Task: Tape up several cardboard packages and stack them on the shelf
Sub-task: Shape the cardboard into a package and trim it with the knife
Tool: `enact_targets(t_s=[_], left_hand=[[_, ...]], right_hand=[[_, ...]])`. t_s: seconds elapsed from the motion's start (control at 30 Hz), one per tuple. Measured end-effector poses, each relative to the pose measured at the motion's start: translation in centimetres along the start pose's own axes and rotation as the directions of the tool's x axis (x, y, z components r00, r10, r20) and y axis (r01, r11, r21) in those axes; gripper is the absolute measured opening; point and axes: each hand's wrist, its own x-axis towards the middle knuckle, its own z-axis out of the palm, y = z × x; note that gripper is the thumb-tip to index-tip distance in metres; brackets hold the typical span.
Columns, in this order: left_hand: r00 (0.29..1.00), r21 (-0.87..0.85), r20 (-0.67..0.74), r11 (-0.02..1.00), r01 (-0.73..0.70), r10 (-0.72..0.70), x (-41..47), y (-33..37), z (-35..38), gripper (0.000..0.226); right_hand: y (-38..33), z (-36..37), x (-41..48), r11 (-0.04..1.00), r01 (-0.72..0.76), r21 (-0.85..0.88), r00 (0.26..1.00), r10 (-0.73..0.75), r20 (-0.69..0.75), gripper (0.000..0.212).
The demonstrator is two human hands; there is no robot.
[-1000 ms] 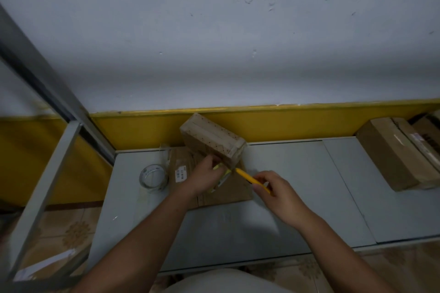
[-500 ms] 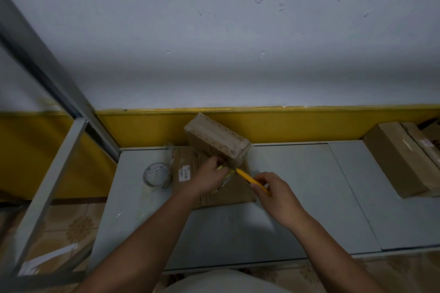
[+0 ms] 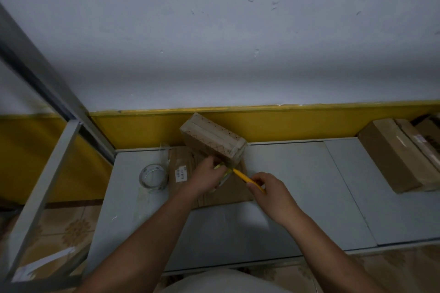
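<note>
A small cardboard box [image 3: 212, 140] stands tilted on a flat cardboard package [image 3: 238, 194] at the back of the grey shelf [image 3: 297, 185]. My left hand [image 3: 206, 177] grips a roll of clear tape just below the box's near corner; the roll is mostly hidden by the fingers. My right hand [image 3: 270, 191] holds a yellow utility knife [image 3: 241, 175]. The knife's tip points at the tape between the roll and the box.
A second clear tape roll [image 3: 153, 176] lies on the shelf to the left. Long cardboard boxes [image 3: 392, 154] sit at the far right. A grey metal upright [image 3: 45, 83] slants along the left. The yellow wall band runs behind the shelf.
The view has shifted a little. Both hands stay at the box's near corner, with the knife tip still against the tape.
</note>
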Motion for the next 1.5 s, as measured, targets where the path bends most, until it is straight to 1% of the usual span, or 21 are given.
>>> enact_targets(t_s=[0.13, 0.3, 0.5, 0.63, 0.77, 0.83, 0.93, 1.0, 1.1, 1.23, 1.33, 1.5], left_hand=[[1.0, 0.003, -0.008, 1.0, -0.012, 0.012, 0.0, -0.1, -0.1, 0.046], [0.998, -0.004, -0.007, 0.998, -0.056, 0.056, -0.3, 0.0, 0.1, 0.057], [1.0, -0.01, -0.019, 1.0, -0.011, 0.011, -0.3, -0.2, 0.1, 0.045], [1.0, -0.022, -0.019, 1.0, -0.02, 0.019, -0.4, 0.0, 0.1, 0.041], [0.999, -0.026, -0.008, 0.999, -0.041, 0.04, -0.8, 0.3, -0.1, 0.03], [0.999, -0.02, -0.005, 0.999, -0.051, 0.051, -0.8, 0.3, -0.2, 0.026], [0.999, -0.03, -0.006, 0.998, -0.05, 0.05, -0.8, 0.3, 0.0, 0.026], [0.998, -0.034, -0.001, 0.998, -0.06, 0.06, -1.0, 0.3, 0.1, 0.026], [0.997, -0.032, -0.014, 0.996, -0.08, 0.08, -1.2, 0.1, 0.1, 0.019], [0.996, -0.019, -0.024, 0.996, -0.087, 0.087, -1.4, 0.4, 0.2, 0.01], [0.997, -0.021, -0.016, 0.997, -0.075, 0.075, -1.6, 0.7, 0.1, 0.009], [0.996, 0.021, -0.026, 0.996, -0.084, 0.085, -1.6, 0.9, -0.1, 0.016]], right_hand=[[0.5, -0.1, -0.5, 1.0, -0.018, -0.003, 1.0, 0.018, -0.018, 0.014], [-1.2, 0.3, 0.6, 1.0, -0.006, -0.022, 1.0, 0.006, -0.007, 0.008], [0.1, 0.1, -0.1, 0.999, -0.035, -0.008, 0.999, 0.034, -0.023, 0.009], [-1.0, -0.2, 0.9, 1.0, -0.026, 0.006, 1.0, 0.026, 0.005, 0.008], [-0.1, -0.4, 0.1, 0.998, -0.058, 0.001, 0.998, 0.058, -0.008, 0.016], [-0.5, -0.4, 0.2, 0.998, -0.058, -0.001, 0.998, 0.058, -0.009, 0.016], [-1.9, -0.6, 0.7, 0.999, -0.043, -0.008, 0.999, 0.043, 0.031, 0.017], [-2.0, -1.0, 0.6, 0.998, -0.058, -0.02, 0.997, 0.059, 0.053, 0.019], [-1.6, -1.5, 0.1, 0.996, -0.077, -0.044, 0.994, 0.08, 0.068, 0.02], [-3.1, -1.8, 1.1, 0.994, -0.056, -0.095, 0.992, 0.066, 0.107, 0.023], [-3.5, -2.1, 0.8, 0.987, -0.059, -0.148, 0.992, 0.075, 0.103, 0.025], [-3.1, -2.4, 0.0, 0.989, -0.098, -0.113, 0.986, 0.111, 0.123, 0.026]])
